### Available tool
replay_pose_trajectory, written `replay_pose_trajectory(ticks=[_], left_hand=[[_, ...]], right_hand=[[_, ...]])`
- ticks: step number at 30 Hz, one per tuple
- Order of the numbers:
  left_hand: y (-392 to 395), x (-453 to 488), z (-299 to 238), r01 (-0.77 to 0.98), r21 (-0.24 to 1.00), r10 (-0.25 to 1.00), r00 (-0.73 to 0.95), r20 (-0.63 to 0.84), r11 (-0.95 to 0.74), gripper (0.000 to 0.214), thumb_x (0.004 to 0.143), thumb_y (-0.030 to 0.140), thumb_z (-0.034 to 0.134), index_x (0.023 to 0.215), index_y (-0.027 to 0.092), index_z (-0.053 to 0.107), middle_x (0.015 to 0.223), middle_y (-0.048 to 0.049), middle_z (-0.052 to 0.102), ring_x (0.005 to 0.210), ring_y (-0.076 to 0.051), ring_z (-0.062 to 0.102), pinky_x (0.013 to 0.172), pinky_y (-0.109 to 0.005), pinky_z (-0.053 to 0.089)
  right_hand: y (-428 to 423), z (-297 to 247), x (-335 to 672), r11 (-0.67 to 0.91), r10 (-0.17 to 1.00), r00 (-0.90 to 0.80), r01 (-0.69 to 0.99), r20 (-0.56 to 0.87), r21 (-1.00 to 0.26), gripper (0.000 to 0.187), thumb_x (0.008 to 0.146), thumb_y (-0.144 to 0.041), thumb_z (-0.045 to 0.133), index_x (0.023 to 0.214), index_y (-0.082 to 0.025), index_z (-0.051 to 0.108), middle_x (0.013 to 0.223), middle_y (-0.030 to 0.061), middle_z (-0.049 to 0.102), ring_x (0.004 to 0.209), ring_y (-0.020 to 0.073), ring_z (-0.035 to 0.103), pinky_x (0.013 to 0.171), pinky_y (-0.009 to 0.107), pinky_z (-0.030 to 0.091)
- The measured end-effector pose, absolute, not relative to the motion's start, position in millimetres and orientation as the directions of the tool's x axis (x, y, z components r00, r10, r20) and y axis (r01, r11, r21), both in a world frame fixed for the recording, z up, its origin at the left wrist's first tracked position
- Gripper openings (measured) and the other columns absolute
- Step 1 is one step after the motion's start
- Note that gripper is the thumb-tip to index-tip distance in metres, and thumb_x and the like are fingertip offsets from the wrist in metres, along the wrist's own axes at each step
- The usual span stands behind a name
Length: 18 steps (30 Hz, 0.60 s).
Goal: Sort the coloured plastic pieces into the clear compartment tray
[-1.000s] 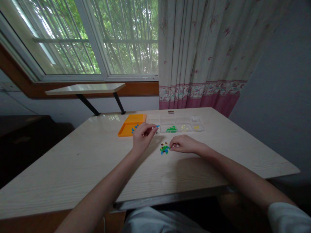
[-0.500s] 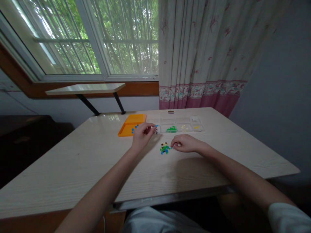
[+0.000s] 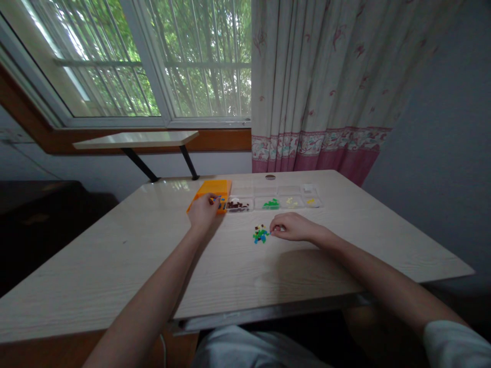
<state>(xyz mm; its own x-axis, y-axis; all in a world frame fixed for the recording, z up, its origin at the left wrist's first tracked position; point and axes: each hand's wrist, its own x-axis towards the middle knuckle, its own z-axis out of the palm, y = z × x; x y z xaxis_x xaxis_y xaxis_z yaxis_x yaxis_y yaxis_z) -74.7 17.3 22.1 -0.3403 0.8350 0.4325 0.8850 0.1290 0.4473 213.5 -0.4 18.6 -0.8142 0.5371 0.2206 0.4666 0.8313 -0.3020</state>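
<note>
Over the orange box [image 3: 195, 203], my left hand [image 3: 202, 210] is closed in a pinch, with a bit of blue showing at its fingertips. Small blue pieces [image 3: 222, 201] lie in the box beside those fingers. My right hand [image 3: 293, 226] rests on the table with thumb and fingers pinched together. Its fingertips touch the right edge of a small mixed pile [image 3: 260, 234] of green, blue, brown and pale yellow pieces. A tiny bluish piece shows at the right fingertips, partly hidden.
Behind the pile stands a clear compartment case [image 3: 253, 203]. Its sections hold brown pieces [image 3: 238, 206], green pieces [image 3: 271, 204], pale yellow pieces [image 3: 291, 201] and yellow pieces [image 3: 310, 201]. A raised shelf [image 3: 138, 139] stands at the table's back left. A curtain [image 3: 307, 102] hangs behind the table.
My left hand has moved left from in front of the clear case to the orange box, uncovering the brown pieces. My right hand has stayed by the pile.
</note>
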Motion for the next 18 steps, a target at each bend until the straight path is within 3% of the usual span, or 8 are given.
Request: replay_pose_trajectory(ticks=[5,9,15,18], left_hand=[[17.6,-74.1,20.8,0.888,0.440,0.835,-0.339,0.434,0.132,0.030,0.076,0.043,0.049,0.094,0.024,0.064,0.079,-0.0039,0.065,0.069,-0.019,0.057,0.051,-0.025,0.030],[17.6,-69.0,20.4,0.884,0.468,0.838,-0.266,0.476,0.015,0.030,0.076,0.038,0.049,0.095,0.020,0.063,0.073,-0.0042,0.063,0.065,-0.017,0.056,0.053,-0.024,0.033],[6.1,-35.2,16.7,0.721,0.575,0.893,0.138,0.428,-0.387,0.023,0.075,0.032,0.051,0.081,0.016,0.066,0.056,0.0003,0.054,0.051,-0.010,0.047,0.049,-0.020,0.032],[-6.1,-12.9,13.9,0.591,0.637,0.869,0.334,0.365,-0.495,0.020,0.073,0.029,0.054,0.077,0.014,0.067,0.053,0.0017,0.051,0.049,-0.008,0.043,0.047,-0.018,0.031]], right_hand=[[0.1,17.3,213.3,0.822,0.552,-0.804,0.480,0.220,-0.307,0.015,0.078,-0.019,0.052,0.086,-0.017,0.065,0.080,0.0036,0.064,0.069,0.0127,0.057,0.061,0.020,0.039],[-0.1,18.3,212.9,0.792,0.592,-0.771,0.501,0.235,-0.348,0.014,0.079,-0.022,0.054,0.084,-0.016,0.065,0.077,0.0034,0.064,0.066,0.0120,0.055,0.060,0.020,0.038],[-0.5,18.8,210.1,0.760,0.642,-0.694,0.517,0.327,-0.395,0.016,0.080,-0.026,0.053,0.083,-0.016,0.064,0.071,0.0021,0.061,0.062,0.0105,0.052,0.057,0.020,0.037],[-1.2,18.0,209.1,0.757,0.650,-0.648,0.507,0.397,-0.412,0.016,0.081,-0.026,0.052,0.083,-0.016,0.063,0.072,0.0015,0.061,0.062,0.0098,0.051,0.057,0.019,0.036]])
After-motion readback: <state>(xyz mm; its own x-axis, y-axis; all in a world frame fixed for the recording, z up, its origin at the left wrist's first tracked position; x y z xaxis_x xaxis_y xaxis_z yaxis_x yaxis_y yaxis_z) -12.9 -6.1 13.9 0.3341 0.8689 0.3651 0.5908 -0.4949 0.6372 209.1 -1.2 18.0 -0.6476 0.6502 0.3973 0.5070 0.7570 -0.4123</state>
